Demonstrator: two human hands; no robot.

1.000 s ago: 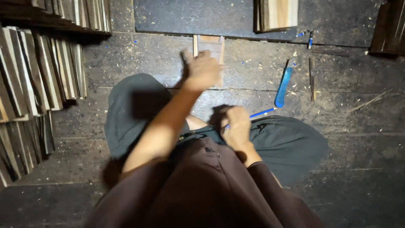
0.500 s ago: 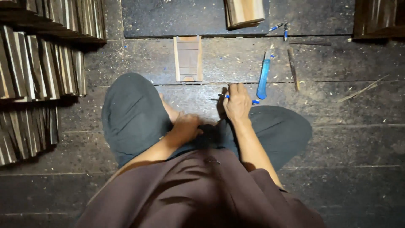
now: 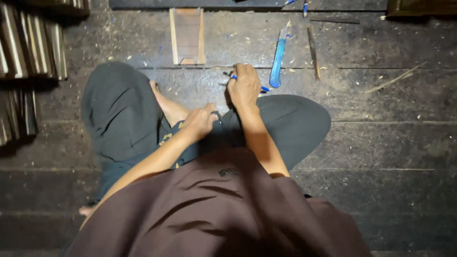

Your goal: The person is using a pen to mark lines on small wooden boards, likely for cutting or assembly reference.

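At the far left I see stacks of wooden slats (image 3: pixel 28 43) by the floor's edge. A small wooden frame (image 3: pixel 187 35) lies on the plank floor (image 3: pixel 381 143) ahead. My left hand (image 3: pixel 200 123) is curled shut at my lap, on what I cannot tell. My right hand (image 3: pixel 243 85) is clamped on a small blue-handled tool (image 3: pixel 233 76), low to the floor. I judge this a gripping step; the next move calls for a steady hold. A blue knife (image 3: pixel 278 59) lies just beside, and 1 thin stick (image 3: pixel 312 45) near it.
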